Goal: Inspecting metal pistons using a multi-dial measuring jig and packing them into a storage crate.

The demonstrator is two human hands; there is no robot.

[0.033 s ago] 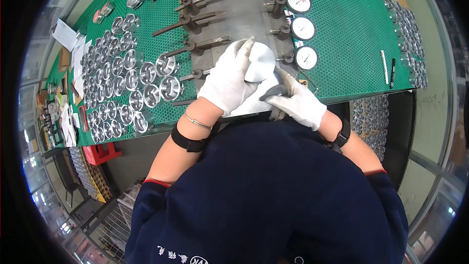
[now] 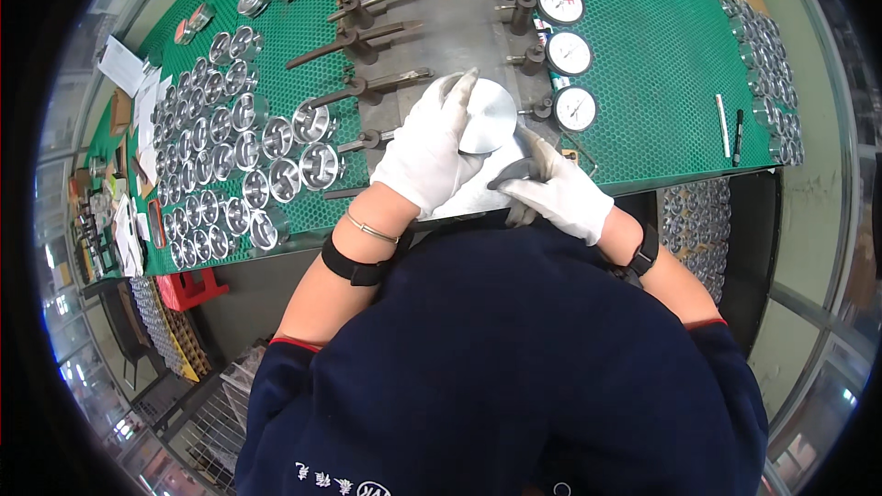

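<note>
My left hand (image 2: 430,149), in a white glove, is closed around a silver piston (image 2: 490,117). The piston's smooth round crown faces up, above the near end of a metal plate (image 2: 441,37). Also in a white glove, my right hand (image 2: 559,188) sits just right of the piston. Its fingers are closed on a small dark piece (image 2: 516,173) with a curved edge, whose kind I cannot make out. A white sheet or cloth (image 2: 469,197) lies below the hands.
Clamp-like posts (image 2: 363,92) with rods line the plate's left side, and dial gauges (image 2: 576,108) its right. Rows of pistons (image 2: 220,133) stand on the green mat (image 2: 643,83) at left; more pistons (image 2: 772,73) line the far right. Two pens (image 2: 738,138) lie near the right edge.
</note>
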